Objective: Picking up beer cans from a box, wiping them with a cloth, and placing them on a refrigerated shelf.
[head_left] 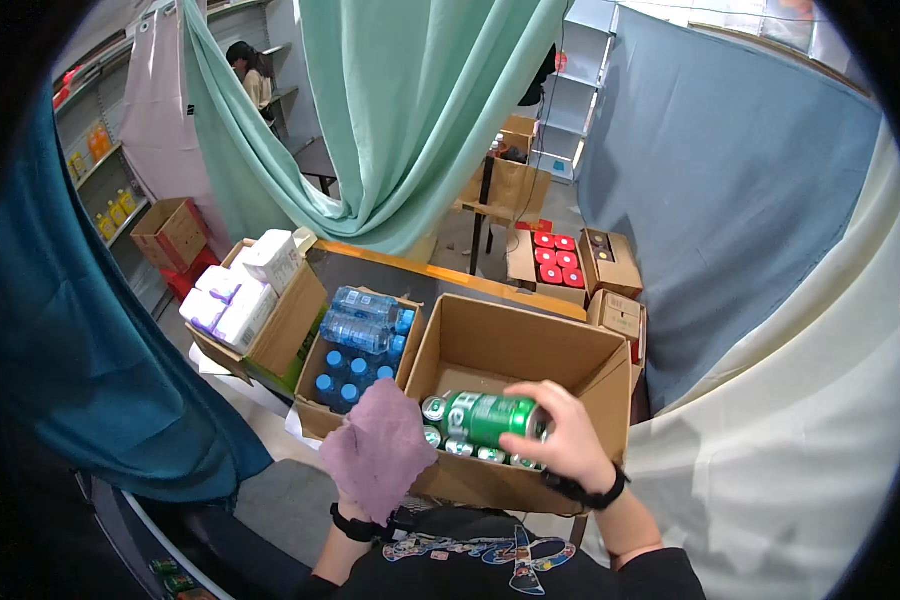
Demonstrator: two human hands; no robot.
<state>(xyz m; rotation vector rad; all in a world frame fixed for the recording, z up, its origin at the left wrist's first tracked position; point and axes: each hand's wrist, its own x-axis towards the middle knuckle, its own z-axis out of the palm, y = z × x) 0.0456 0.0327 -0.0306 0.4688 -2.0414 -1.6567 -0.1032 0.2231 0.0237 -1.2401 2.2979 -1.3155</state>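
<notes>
**poster1:** Head cam rundown, boxes first. Big open cardboard box (pixel 515 350) sits right in front of the person, with a row of green cans (pixel 475 452) lying along its near wall. The right hand (pixel 560 440) is wrapped around one more green can (pixel 485 415), held sideways just above that row, inside the box. Next box to the left (pixel 315 415) is packed with water bottles (pixel 355 345), blue caps up, plus a couple lying flat on top. Further left, a third box (pixel 290 325) holds white wrapped packs (pixel 240 290).

**poster2:** What about the left hand?

**poster1:** Left hand (pixel 375 465) is under a mauve cloth (pixel 380 445), so I can't tell if it's gripping or just draped. The cloth overlaps the near corner of the big box.

**poster2:** Anything further back?

**poster1:** A small carton with red round lids (pixel 553 257) and more brown cartons (pixel 610 262) beside it. Yellow bottles (pixel 115 210) are on shelving at far left, too small to make out. Curtains block most of the rest; another person (pixel 250 75) stands up top by the shelves.
</notes>
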